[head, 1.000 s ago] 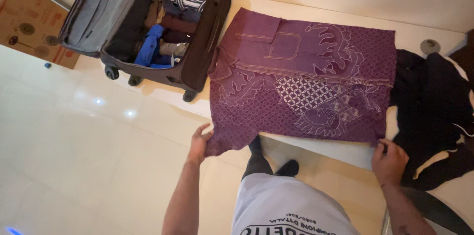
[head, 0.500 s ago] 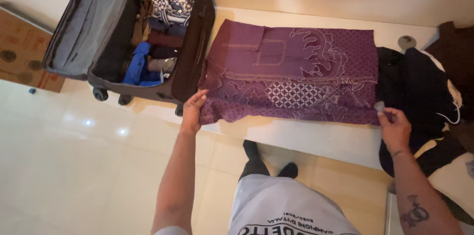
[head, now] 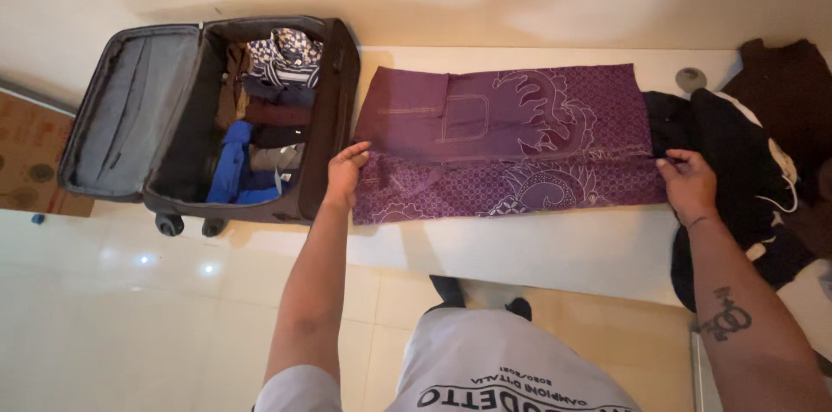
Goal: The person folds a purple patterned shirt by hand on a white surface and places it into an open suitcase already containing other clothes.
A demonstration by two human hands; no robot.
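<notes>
Across the middle of the frame lies 1 purple patterned cloth shirt (head: 507, 139) on the white ledge (head: 537, 247), its long axis running left to right, collar end toward 1 open dark fabric suitcase (head: 208, 117) at upper left. 2 hands pinch its folded edge: left hand (head: 347, 175), right hand (head: 687, 180), arms outstretched. 1 dark clothes pile (head: 745, 169) sits right.

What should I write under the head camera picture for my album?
Two hands, left hand and right hand, press a folded purple patterned shirt flat on a white ledge beside an open packed suitcase.
</notes>
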